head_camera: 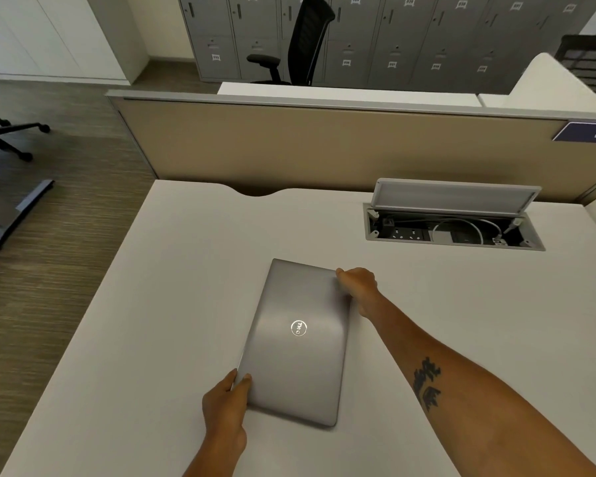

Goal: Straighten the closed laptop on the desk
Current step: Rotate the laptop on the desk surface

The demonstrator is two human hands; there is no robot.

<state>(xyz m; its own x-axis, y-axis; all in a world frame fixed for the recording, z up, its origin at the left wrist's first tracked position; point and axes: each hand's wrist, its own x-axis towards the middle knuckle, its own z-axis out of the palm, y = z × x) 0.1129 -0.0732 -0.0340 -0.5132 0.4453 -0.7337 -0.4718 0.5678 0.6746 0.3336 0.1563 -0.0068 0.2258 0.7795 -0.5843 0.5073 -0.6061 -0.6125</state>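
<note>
While hands grip it, the laptop (298,342) reads "Dell".

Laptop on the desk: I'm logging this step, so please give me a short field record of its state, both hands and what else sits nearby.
laptop: closed, silver laptop lying flat, turned askew to the desk edges
left hand: left hand gripping the near left corner
right hand: right hand holding the far right corner
nearby: cable box set in the desk, flap up, cables inside
behind: beige partition
</note>
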